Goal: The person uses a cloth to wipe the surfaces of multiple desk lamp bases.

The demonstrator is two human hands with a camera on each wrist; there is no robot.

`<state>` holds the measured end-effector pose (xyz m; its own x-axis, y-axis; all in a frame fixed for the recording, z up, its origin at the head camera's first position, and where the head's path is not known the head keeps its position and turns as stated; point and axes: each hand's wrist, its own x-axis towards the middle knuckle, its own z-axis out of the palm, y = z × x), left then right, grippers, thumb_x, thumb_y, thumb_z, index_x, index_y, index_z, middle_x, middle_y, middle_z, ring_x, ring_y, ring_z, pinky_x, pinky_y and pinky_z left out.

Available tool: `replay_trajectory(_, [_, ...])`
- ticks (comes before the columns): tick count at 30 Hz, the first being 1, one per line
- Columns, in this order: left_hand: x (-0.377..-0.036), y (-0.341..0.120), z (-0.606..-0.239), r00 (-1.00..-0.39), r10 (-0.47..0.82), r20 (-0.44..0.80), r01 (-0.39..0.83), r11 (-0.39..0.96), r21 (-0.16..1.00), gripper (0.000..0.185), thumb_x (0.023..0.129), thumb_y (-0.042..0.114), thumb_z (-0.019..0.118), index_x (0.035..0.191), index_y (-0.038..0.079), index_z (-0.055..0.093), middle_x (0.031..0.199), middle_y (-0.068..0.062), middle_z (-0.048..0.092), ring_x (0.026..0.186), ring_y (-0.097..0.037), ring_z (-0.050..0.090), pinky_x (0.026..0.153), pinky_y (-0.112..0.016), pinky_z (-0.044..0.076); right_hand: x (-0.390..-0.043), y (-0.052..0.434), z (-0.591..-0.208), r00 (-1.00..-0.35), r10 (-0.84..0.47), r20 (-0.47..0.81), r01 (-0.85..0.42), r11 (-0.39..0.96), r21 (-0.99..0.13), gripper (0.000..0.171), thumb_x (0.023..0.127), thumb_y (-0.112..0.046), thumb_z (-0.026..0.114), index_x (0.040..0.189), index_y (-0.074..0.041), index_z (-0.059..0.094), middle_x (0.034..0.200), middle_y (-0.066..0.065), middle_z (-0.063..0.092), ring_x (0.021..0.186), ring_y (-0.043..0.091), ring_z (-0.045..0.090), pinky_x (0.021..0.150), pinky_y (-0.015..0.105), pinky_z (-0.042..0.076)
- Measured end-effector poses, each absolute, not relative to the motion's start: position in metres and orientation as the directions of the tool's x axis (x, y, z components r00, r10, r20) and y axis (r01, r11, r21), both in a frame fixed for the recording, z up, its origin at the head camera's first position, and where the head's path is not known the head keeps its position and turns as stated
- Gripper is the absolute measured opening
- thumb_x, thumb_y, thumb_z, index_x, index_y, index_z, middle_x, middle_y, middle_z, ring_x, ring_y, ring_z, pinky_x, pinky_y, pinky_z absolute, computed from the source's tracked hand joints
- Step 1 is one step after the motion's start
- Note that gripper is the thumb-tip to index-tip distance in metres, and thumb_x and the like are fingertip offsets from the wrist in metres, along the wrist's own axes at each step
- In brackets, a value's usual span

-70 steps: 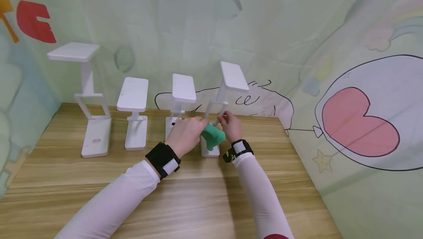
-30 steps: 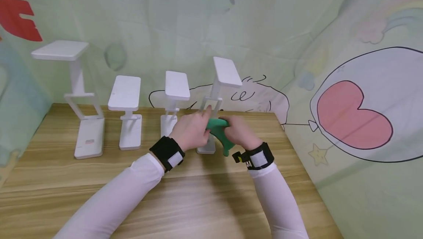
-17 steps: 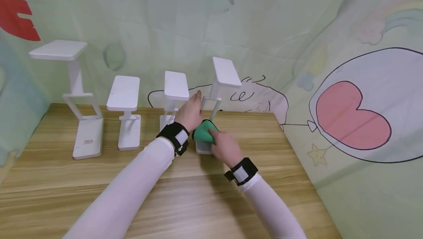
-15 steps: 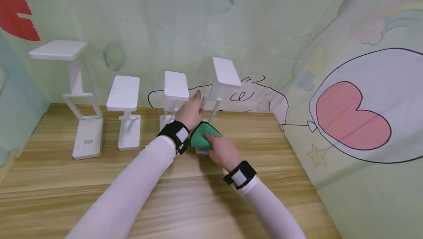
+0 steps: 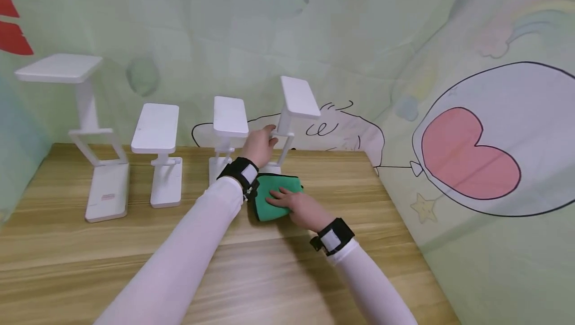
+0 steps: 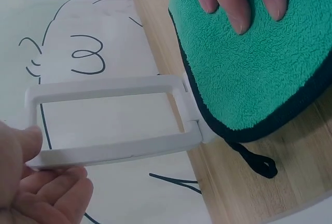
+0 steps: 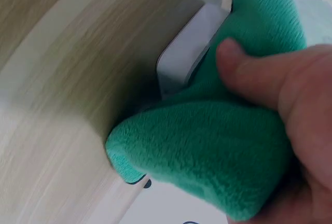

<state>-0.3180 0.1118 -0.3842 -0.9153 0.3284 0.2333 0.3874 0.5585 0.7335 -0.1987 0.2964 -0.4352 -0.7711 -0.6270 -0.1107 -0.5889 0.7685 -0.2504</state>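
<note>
The left hand (image 5: 260,146) pinches the white frame arm of the lamp (image 5: 294,99) at the back of the worktop (image 5: 135,245). The right hand (image 5: 300,207) presses flat, fingers straight, on the green cloth (image 5: 275,189) covering the lamp's base.

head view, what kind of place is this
Probably a staged indoor work corner, maybe a playroom-style setup. A wooden table stands against walls hung with a pale cartoon backdrop of a balloon and rainbow, and four white folding desk lamps stand in a row along the back.
</note>
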Motion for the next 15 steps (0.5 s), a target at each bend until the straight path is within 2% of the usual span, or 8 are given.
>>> replay_trajectory(3, [-0.321, 0.111, -0.387, -0.923, 0.302, 0.239, 0.377, 0.578, 0.724, 0.029, 0.110, 0.011, 0.060, 0.137, 0.000, 0.066, 0.122, -0.021, 0.075, 0.107, -0.035, 0.074, 0.091, -0.046, 0.057, -0.202, 0.295, -0.436, -0.764, -0.633, -0.122, -0.590, 0.763, -0.265, 0.074, 0.086, 0.021, 0.057, 0.153, -0.012, 0.060, 0.160, 0.012, 0.053, 0.149, 0.038, 0.045, 0.113, 0.051, 0.046])
replay_trajectory(7, [-0.323, 0.109, -0.387, -0.933, 0.268, 0.240, 0.356, 0.601, 0.716, 0.021, 0.110, 0.011, 0.061, 0.126, 0.002, 0.071, 0.118, -0.017, 0.077, 0.106, -0.033, 0.074, 0.089, -0.046, 0.057, -0.206, 0.291, -0.439, -0.766, -0.632, -0.116, -0.591, 0.764, -0.258, 0.067, 0.093, 0.012, 0.063, 0.155, -0.015, 0.058, 0.162, 0.011, 0.050, 0.151, 0.037, 0.043, 0.113, 0.051, 0.045])
replay_trajectory(15, [-0.323, 0.114, -0.387, -0.935, 0.273, 0.228, 0.352, 0.619, 0.702, 0.027, 0.110, 0.011, 0.062, 0.134, 0.006, 0.071, 0.121, -0.013, 0.078, 0.105, -0.030, 0.075, 0.084, -0.044, 0.058, -0.218, 0.282, -0.453, -0.832, -0.555, -0.025, -0.541, 0.820, -0.190, 0.064, 0.099, 0.008, 0.066, 0.159, -0.011, 0.052, 0.164, 0.020, 0.045, 0.149, 0.038, 0.046, 0.114, 0.048, 0.046])
